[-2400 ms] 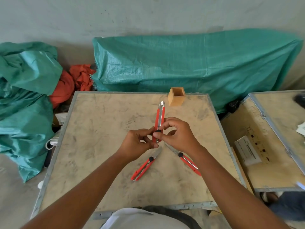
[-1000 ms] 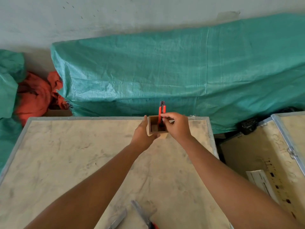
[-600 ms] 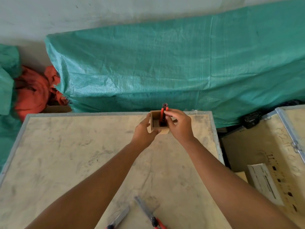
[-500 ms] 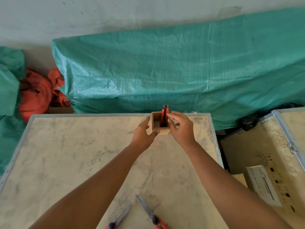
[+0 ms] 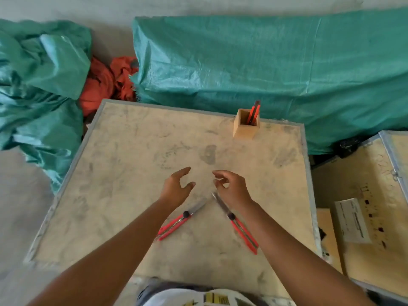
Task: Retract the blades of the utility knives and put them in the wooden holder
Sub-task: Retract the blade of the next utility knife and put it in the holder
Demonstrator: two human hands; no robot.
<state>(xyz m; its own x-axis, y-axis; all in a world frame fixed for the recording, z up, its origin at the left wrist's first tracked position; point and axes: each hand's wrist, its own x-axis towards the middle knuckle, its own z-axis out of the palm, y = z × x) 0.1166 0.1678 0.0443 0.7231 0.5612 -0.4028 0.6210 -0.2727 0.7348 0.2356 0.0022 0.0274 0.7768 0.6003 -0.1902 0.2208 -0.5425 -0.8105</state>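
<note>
I see my left hand (image 5: pixel 176 186) and right hand (image 5: pixel 231 187) loosely spread, holding nothing, over the scuffed plywood tabletop (image 5: pixel 132 173); two red plastic utility knives (image 5: pixel 180 219) (image 5: pixel 237 224) lie flat, steel blades out, right blade tip hidden under my hand; a third knife (image 5: pixel 254 112) stands in the square wooden holder (image 5: pixel 244 129), its blade end unseen
</note>
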